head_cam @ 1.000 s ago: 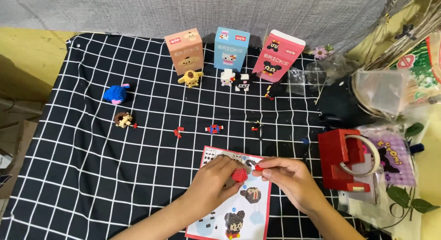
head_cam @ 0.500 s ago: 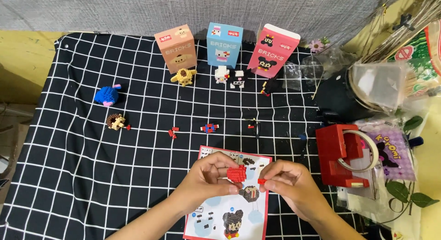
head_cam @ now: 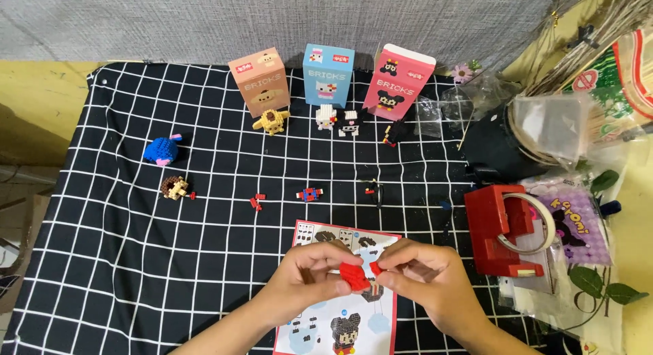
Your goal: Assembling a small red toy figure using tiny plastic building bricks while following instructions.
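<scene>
My left hand (head_cam: 307,281) and my right hand (head_cam: 423,277) meet over an instruction sheet (head_cam: 325,326) at the near edge of a black cloth with a white grid (head_cam: 122,260). Between their fingertips sits a small red brick assembly (head_cam: 355,275); the left hand pinches it from the left, while the right hand presses a small red piece against its right side. The sheet shows pictures of a brick figure with round black ears. Loose tiny pieces lie further back: a red one (head_cam: 256,202), a red-and-blue one (head_cam: 309,194) and a black-and-red one (head_cam: 371,189).
Three upright boxes stand at the back: tan (head_cam: 258,81), blue (head_cam: 328,75), pink (head_cam: 397,79), with small brick figures in front. A blue figure (head_cam: 162,150) and a brown one (head_cam: 175,188) lie left. A red tape dispenser (head_cam: 507,229) and bags crowd the right.
The view has shifted slightly. Both hands have lifted the red assembly a little off the sheet and drawn closer together, with the right fingers now pressing on its right side.
</scene>
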